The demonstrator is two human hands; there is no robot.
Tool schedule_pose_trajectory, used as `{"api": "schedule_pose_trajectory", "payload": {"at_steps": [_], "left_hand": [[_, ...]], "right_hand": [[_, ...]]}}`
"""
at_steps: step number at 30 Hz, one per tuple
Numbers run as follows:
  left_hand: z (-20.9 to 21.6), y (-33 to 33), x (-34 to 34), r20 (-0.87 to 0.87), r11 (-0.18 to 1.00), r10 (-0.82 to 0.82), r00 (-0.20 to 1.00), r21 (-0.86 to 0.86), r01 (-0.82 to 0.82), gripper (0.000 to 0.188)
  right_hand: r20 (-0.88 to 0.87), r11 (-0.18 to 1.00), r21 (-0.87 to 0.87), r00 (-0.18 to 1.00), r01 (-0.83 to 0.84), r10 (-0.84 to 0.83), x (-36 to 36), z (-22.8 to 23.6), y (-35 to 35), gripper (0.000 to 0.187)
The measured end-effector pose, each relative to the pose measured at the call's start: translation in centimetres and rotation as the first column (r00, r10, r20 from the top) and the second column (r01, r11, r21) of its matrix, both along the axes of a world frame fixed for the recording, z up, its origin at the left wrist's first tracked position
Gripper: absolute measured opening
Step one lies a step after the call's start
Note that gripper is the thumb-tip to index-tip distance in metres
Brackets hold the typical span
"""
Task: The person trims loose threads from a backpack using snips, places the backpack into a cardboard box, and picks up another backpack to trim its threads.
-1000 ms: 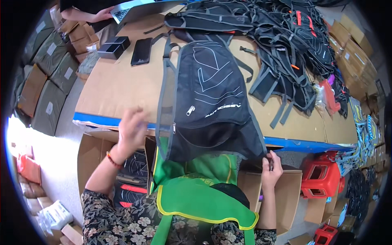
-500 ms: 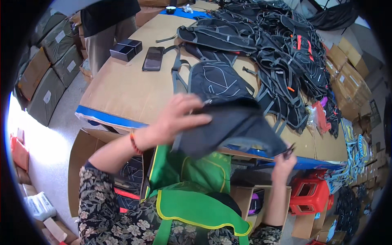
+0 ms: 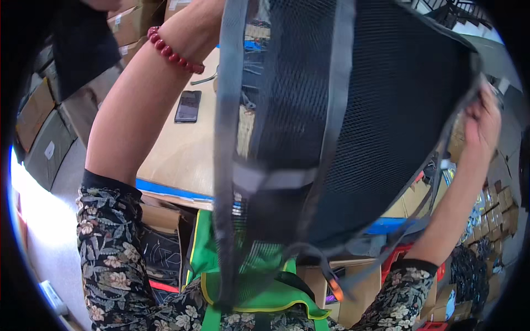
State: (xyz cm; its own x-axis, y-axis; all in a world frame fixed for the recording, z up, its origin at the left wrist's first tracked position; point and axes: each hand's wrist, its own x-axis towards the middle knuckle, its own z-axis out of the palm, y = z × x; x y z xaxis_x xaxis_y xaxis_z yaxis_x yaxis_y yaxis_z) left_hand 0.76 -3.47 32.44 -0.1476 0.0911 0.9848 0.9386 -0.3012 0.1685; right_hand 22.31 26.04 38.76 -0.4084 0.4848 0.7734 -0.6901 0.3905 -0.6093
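Note:
A black backpack (image 3: 397, 110) with mesh panels and grey-edged shoulder straps (image 3: 338, 71) is raised close before me, its strap side facing me. My right hand (image 3: 483, 118) is closed on the grey-bound edge at its right. At the top, my left hand (image 3: 211, 11) reaches up beside the left strap; its fingers are hidden behind the backpack and beyond the frame edge. A loose grey strap with an orange-tipped piece (image 3: 335, 288) dangles below. The backpack covers most of the table and the pile of backpacks.
A dark phone (image 3: 187, 106) lies on the cardboard-topped table (image 3: 174, 160) with its blue edge. Below stands an open carton with black packs (image 3: 160, 251); another carton (image 3: 359, 284) is to the right. A person in dark clothing (image 3: 83, 49) stands at far left near wrapped bales (image 3: 52, 146).
The backpack has gone from low over the table edge to high in front of me, turned to show its mesh and straps. Both my hands have risen and moved farther apart.

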Motion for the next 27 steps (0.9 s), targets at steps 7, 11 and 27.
{"api": "schedule_pose_trajectory", "payload": {"at_steps": [7, 11, 27], "left_hand": [[-6.3, 3.1, -7.5, 0.612, 0.926, 0.293, 0.734, -0.374, -0.058, 0.028], [-15.1, 4.5, -11.5, 0.733, 0.755, 0.552, 0.396, -0.642, 0.135, 0.03], [-32.8, -8.8, -5.5, 0.821, 0.811, 0.419, 0.388, -0.53, 0.248, 0.045]], "right_hand": [[0.459, 0.967, 0.039, 0.855, 0.251, -0.241, -15.6, -10.1, 5.5, 0.023], [0.471, 0.733, 0.516, 0.568, 0.443, -0.675, -19.4, -22.3, 12.0, 0.03], [0.718, 0.989, 0.147, 0.689, -0.014, -0.097, -7.8, -39.5, 1.3, 0.016]]}}
